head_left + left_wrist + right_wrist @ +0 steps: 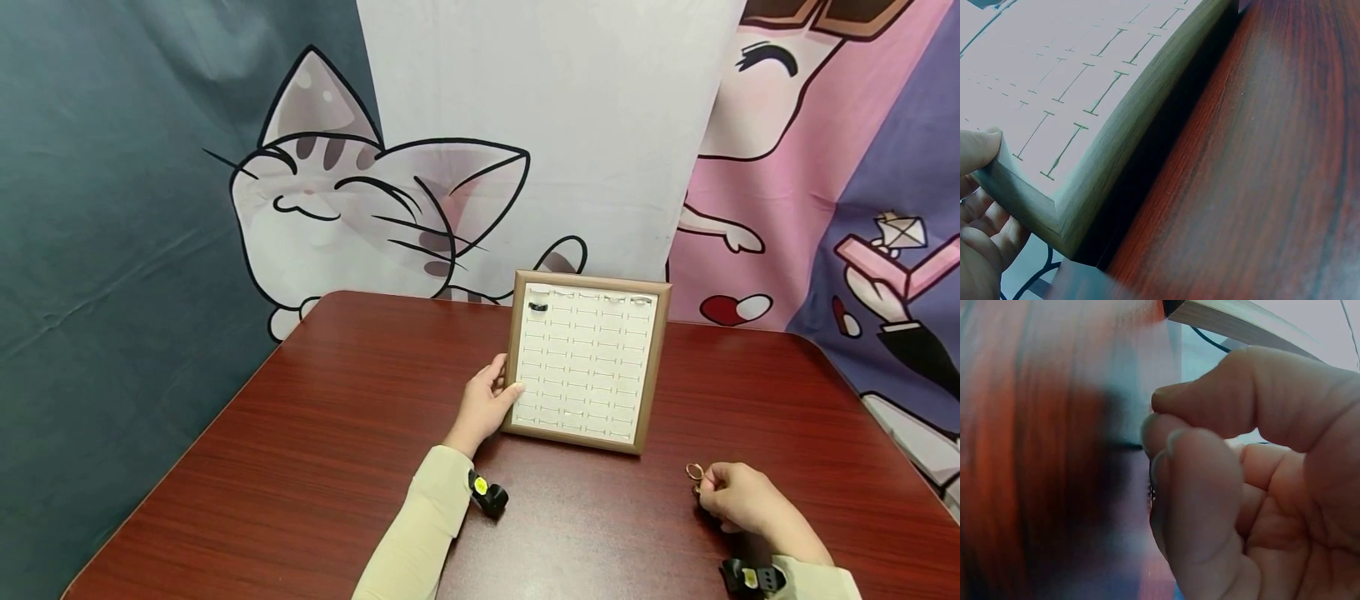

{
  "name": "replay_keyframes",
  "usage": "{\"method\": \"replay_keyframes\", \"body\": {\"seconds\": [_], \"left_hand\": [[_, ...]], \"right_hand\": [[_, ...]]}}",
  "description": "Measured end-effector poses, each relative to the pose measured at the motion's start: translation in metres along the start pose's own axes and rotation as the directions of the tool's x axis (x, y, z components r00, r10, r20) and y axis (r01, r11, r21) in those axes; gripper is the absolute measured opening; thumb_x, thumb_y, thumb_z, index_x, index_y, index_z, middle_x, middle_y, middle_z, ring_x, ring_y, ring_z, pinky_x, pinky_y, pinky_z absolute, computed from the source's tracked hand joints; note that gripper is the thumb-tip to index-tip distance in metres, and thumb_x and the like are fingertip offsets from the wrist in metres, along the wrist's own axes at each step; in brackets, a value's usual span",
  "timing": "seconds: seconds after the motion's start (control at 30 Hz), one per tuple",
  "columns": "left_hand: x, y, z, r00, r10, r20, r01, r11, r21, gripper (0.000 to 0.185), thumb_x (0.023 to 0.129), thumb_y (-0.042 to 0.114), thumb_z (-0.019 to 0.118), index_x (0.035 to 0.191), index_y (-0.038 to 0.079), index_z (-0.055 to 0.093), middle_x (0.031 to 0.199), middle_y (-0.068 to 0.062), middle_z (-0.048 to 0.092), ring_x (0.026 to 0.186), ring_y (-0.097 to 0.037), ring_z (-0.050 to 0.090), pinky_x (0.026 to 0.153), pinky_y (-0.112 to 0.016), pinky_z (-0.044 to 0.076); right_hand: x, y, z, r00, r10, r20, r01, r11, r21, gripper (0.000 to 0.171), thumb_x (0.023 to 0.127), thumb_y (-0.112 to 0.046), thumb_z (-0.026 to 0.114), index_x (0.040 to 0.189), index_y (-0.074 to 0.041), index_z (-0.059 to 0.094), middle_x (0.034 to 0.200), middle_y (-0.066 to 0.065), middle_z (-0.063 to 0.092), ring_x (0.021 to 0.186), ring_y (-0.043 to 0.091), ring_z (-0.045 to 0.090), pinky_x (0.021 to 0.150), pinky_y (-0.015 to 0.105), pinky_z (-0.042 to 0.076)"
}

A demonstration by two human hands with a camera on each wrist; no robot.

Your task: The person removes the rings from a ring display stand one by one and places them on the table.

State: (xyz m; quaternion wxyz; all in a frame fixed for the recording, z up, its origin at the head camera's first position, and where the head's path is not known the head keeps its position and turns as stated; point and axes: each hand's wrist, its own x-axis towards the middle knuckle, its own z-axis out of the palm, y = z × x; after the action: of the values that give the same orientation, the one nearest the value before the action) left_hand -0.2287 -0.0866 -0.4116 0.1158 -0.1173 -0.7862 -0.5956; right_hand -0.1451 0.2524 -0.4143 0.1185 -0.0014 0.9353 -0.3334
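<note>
The left hand (483, 406) grips the left edge of a tilted frame (651, 367), thumb on its front. The right hand (746, 502) pinches a gold ring (687, 475) over the table (337, 400), near the frame's lower-right corner.

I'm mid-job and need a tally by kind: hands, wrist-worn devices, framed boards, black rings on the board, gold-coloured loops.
Hands: 2 (left hand, right hand)
Wrist-worn devices: 2 (left device, right device)
Framed board: 1
Black ring: 1
Gold-coloured loop: at least 1; fingers may hide more
Total: at least 7
</note>
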Motion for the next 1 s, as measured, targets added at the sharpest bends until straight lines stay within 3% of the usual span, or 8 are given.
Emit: {"method": "replay_keyframes", "body": {"seconds": [0.1, 0.23, 0.33, 0.63, 1.0], "left_hand": [[0.001, 0.0, 0.0, 1.0, -0.013, 0.001, 0.013, 1.0, -0.016, 0.052, 0.084, 0.001, 0.064, 0.131, -0.01, 0.045, 0.112, -0.025, 0.057, 0.102, -0.034, 0.057, 0.088, -0.045, 0.05], [0.006, -0.018, 0.004, 0.999, -0.034, -0.002, 0.034, 0.999, -0.007, 0.054, 0.084, 0.005, 0.065, 0.134, -0.004, 0.045, 0.114, -0.021, 0.058, 0.103, -0.029, 0.057, 0.089, -0.039, 0.05], [0.007, -0.023, 0.005, 1.0, -0.031, 0.001, 0.031, 1.0, -0.001, 0.054, 0.084, 0.007, 0.066, 0.134, -0.002, 0.046, 0.113, -0.018, 0.058, 0.101, -0.025, 0.058, 0.087, -0.034, 0.051], [0.006, -0.023, 0.004, 1.0, -0.022, 0.0, 0.022, 1.0, 0.009, 0.053, 0.084, 0.008, 0.066, 0.133, -0.003, 0.046, 0.113, -0.018, 0.058, 0.101, -0.025, 0.057, 0.087, -0.031, 0.051], [0.007, -0.023, 0.005, 1.0, -0.027, -0.007, 0.027, 1.0, 0.0, 0.056, 0.084, 0.008, 0.067, 0.134, -0.004, 0.045, 0.118, -0.02, 0.056, 0.104, -0.027, 0.056, 0.09, -0.038, 0.049]], "right_hand": [[0.0, 0.0, 0.0, 1.0, 0.004, 0.005, -0.004, 1.0, 0.009, 0.01, 0.071, -0.002, 0.057, 0.067, -0.007, 0.05, 0.058, -0.001, 0.047, 0.049, 0.014, 0.051, 0.044, 0.025, 0.048], [0.0, -0.001, 0.0, 1.0, 0.008, 0.011, -0.008, 1.0, 0.016, 0.009, 0.072, -0.002, 0.057, 0.067, -0.006, 0.05, 0.059, -0.001, 0.048, 0.049, 0.014, 0.051, 0.045, 0.025, 0.048], [0.0, 0.0, 0.0, 1.0, 0.006, 0.011, -0.006, 1.0, 0.014, 0.01, 0.072, -0.002, 0.058, 0.067, -0.006, 0.051, 0.06, -0.001, 0.048, 0.049, 0.014, 0.051, 0.045, 0.025, 0.048], [0.001, -0.001, -0.001, 1.0, 0.013, 0.01, -0.013, 1.0, 0.014, 0.01, 0.072, -0.003, 0.058, 0.067, -0.007, 0.051, 0.06, -0.001, 0.049, 0.051, 0.014, 0.051, 0.045, 0.025, 0.049], [0.001, -0.002, -0.003, 1.0, 0.021, 0.019, -0.021, 1.0, 0.003, 0.011, 0.074, -0.005, 0.062, 0.069, -0.007, 0.052, 0.059, -0.001, 0.047, 0.05, 0.014, 0.053, 0.046, 0.026, 0.05]]}}
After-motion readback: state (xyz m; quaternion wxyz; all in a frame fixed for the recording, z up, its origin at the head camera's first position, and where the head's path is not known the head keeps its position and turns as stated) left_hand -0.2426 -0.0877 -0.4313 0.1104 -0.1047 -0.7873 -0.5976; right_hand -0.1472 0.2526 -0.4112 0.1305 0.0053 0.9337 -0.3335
